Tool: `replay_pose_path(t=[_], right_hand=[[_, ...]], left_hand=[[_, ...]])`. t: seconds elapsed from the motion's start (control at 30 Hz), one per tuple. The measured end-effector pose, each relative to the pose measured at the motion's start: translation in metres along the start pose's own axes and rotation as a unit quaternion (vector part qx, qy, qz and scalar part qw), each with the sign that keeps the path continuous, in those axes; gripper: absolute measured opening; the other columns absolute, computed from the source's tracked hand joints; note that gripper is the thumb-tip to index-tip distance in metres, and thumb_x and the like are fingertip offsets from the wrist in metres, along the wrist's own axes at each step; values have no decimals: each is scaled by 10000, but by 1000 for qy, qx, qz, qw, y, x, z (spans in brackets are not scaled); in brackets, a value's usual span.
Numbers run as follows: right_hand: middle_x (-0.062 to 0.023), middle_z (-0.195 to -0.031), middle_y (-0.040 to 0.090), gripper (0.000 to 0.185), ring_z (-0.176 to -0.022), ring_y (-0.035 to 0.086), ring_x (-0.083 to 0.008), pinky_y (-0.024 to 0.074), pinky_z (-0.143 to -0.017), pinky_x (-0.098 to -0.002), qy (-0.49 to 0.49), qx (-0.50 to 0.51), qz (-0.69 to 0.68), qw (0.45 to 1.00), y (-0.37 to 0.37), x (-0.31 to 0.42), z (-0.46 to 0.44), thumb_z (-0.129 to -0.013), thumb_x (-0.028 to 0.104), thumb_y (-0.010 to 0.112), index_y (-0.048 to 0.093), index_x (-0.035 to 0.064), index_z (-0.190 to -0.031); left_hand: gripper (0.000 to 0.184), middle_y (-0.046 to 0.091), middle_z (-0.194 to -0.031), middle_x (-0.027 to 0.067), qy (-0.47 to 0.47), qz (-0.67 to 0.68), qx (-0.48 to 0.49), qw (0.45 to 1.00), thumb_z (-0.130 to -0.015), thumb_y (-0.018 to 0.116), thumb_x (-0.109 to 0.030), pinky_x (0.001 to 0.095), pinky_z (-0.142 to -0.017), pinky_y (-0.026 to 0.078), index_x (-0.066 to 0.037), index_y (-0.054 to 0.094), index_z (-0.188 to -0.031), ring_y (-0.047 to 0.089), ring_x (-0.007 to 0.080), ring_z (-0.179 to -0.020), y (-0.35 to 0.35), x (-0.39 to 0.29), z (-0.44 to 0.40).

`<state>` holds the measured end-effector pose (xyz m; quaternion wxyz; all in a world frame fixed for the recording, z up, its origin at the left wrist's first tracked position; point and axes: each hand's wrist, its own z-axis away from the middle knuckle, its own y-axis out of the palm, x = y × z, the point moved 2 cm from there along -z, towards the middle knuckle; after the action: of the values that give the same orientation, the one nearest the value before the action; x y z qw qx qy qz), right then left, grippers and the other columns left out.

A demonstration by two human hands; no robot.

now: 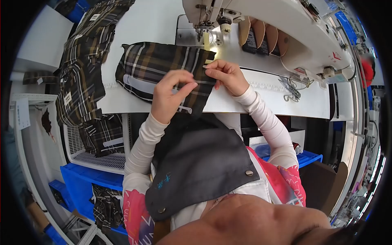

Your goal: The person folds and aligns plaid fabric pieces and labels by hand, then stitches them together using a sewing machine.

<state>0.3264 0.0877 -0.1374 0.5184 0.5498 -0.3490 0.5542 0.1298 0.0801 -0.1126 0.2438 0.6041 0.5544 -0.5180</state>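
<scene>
A dark plaid fabric piece (159,61) with a white paper strip (139,84) on it lies in front of the sewing machine (294,32). My right hand (225,74) pinches the fabric's right edge, just below the needle area. Over the fabric's middle is my left hand (173,92), its thumb and fingers curved and apart, with nothing visible between them. A small white tag (185,109) shows at the fabric's lower edge. The pale yellow strip (206,41) runs down from beside the presser foot.
More plaid pieces (83,65) are piled at the left of the white table (261,96). Scissors (290,87) lie at the right. Brown card holders (263,36) stand behind. A white basket (96,159) and a blue bin (75,183) sit lower left.
</scene>
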Motion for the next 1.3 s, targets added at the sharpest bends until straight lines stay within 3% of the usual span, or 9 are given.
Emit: replay_pose_path(t=[0.03, 0.2, 0.27, 0.4, 0.57, 1.0, 1.13, 1.2, 1.3], right_hand=[[-16, -800, 606, 108, -611, 540, -41, 452, -531, -181, -6, 4, 14, 1000, 1, 1, 0, -819, 70, 597, 612, 5, -905], [-37, -785, 622, 85, -707, 564, -86, 453, -645, -219, -36, 24, 41, 998, 5, -3, 3, -761, 13, 608, 619, 13, -845], [-43, -737, 623, 72, -650, 566, -82, 454, -595, -215, -33, 14, 4, 999, 5, -5, 3, -737, 4, 618, 604, 9, -808], [-24, -721, 610, 90, -657, 559, -64, 452, -596, -206, -29, 11, 64, 997, 9, -1, 1, -740, 16, 652, 578, 18, -792], [16, -734, 584, 182, -633, 512, -25, 401, -566, -173, -61, 70, -16, 996, 15, -6, -12, -735, 53, 706, 565, 23, -846], [33, -769, 591, 234, -676, 502, -14, 394, -587, -169, 41, 222, -20, 974, 20, 1, -7, -734, 71, 725, 559, 14, -889], [7, -776, 593, 260, -701, 519, -39, 403, -603, -193, 43, 200, 22, 979, 13, -5, -9, -676, 14, 714, 561, 18, -886], [-5, -776, 589, 269, -711, 523, -47, 400, -597, -202, 30, 192, 49, 980, 14, 8, -2, -638, -24, 688, 558, 23, -869], [47, -658, 382, 227, -581, 371, -50, 437, -612, -204, 58, 142, 115, 982, -13, -6, -5, -642, 40, 630, 481, 38, -812]], left_hand=[[186, 589, -882, 88, 35, -103, -36, 993, -739, 683, -129, 291, -732, 443, -23, 600, -868, 575, 225, -831, 4, -9, -9], [163, 569, -778, 80, -8, -90, 70, 994, -662, 684, -81, 324, -687, 437, -25, 578, -772, 547, 230, -754, 13, 23, -31], [168, 566, -765, 64, -22, -54, 83, 995, -661, 692, -51, 263, -665, 440, -10, 581, -779, 545, 156, -714, 11, 29, -30], [207, 547, -707, 77, -25, -64, 67, 995, -649, 738, -87, 300, -624, 441, -16, 562, -734, 544, 193, -665, 8, 19, -23], [220, 534, -700, 62, -20, -97, 84, 992, -633, 752, -90, 299, -617, 437, -14, 558, -703, 539, 182, -654, 8, 19, -23], [236, 560, -649, -21, -186, 136, 325, 917, -647, 775, -61, 179, -510, 374, -36, 544, -691, 493, 26, -584, -13, 13, -34], [223, 557, -647, -13, -168, 127, 352, 912, -671, 758, -37, 178, -503, 380, -39, 536, -694, 512, 33, -590, -16, 14, -37], [234, 515, -601, -34, -57, 108, 343, 931, -676, 762, -57, 184, -497, 382, -40, 529, -689, 501, 24, -574, -21, 20, -39], [234, 540, -644, -4, 19, 85, 249, 965, -661, 756, -115, 226, -493, 384, -54, 530, -657, 501, 69, -573, -30, 22, -36]])
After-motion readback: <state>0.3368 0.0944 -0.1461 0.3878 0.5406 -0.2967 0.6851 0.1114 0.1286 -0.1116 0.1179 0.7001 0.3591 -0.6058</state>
